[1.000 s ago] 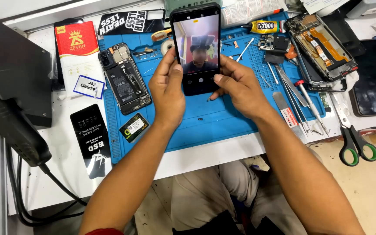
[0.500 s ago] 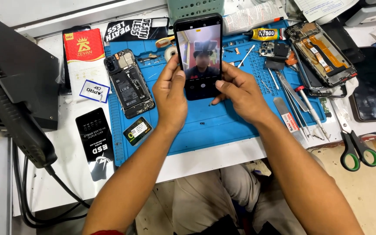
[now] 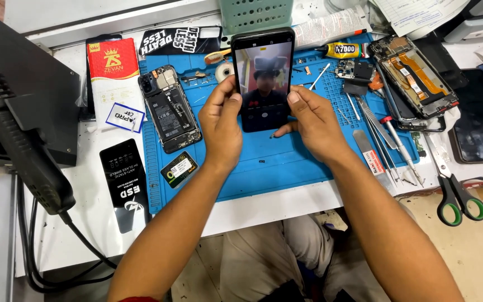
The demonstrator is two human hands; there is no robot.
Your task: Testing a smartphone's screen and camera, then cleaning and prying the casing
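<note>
The near strip of the blue mat (image 3: pixel 286 168) lies open below both hands. To the left, an opened phone (image 3: pixel 170 109) and a small battery (image 3: pixel 178 168) crowd the mat's edge. To the right, tweezers (image 3: pixel 380 140), a screwdriver (image 3: pixel 401 146) and scissors (image 3: pixel 454 190) block the way.

Black smartphone (image 3: pixel 263 78), screen lit, held upright above blue mat (image 3: pixel 286 162).

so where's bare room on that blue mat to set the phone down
The clearest bare patch is the near strip of the blue mat, below the phone held by the left hand and right hand, between the small green-labelled part and the tweezers. The far edge and right side are crowded with tools, and the opened phone fills the left side.
</note>
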